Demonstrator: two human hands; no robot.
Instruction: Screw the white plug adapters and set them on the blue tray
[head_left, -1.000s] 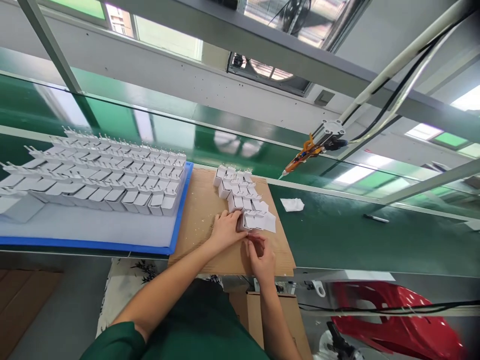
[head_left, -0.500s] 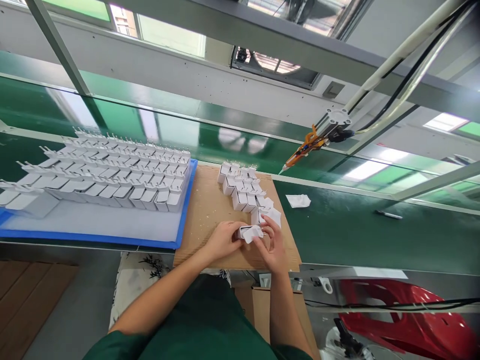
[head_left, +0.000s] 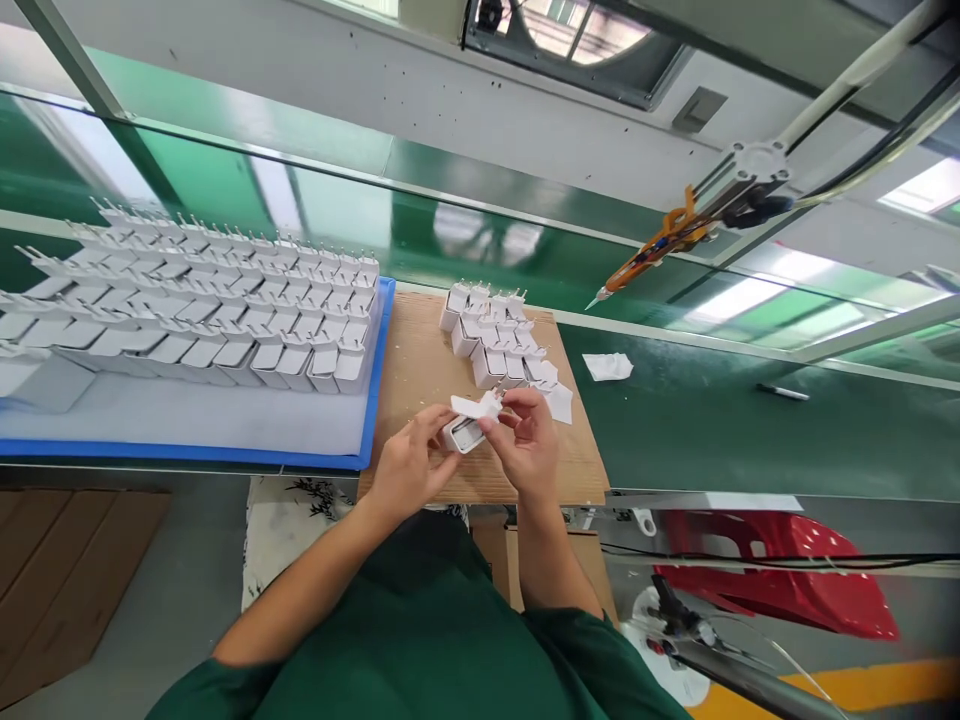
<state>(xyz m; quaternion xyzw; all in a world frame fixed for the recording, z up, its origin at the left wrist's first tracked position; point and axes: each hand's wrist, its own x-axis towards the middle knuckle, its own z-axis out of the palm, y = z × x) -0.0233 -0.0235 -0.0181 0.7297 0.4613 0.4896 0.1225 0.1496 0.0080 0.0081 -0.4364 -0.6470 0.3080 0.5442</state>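
Note:
Over the cardboard sheet (head_left: 416,345), my left hand (head_left: 409,462) grips a white charger housing (head_left: 462,435), its open end showing a dark inside. Held between the thumb and fingers of my right hand (head_left: 527,440) is a white plug cover (head_left: 478,407) with small pins at its far end. It lies tilted across the housing's open end; whether the two are joined I cannot tell. Just beyond my hands stand rows of similar white chargers (head_left: 491,365), covers and pins on top.
At left, a blue-edged tray (head_left: 369,420) carries many more white chargers (head_left: 225,320). An orange dispensing tool (head_left: 652,255) hangs at the upper right. White tissue (head_left: 607,367) and a pen (head_left: 782,392) lie on the green bench (head_left: 720,440). A red plastic chair (head_left: 795,580) stands below.
The plug cover has turned from hanging toward me to lying across the housing's top. Both hands have shifted slightly left, and the housing's open end now faces me. The head view has tilted down.

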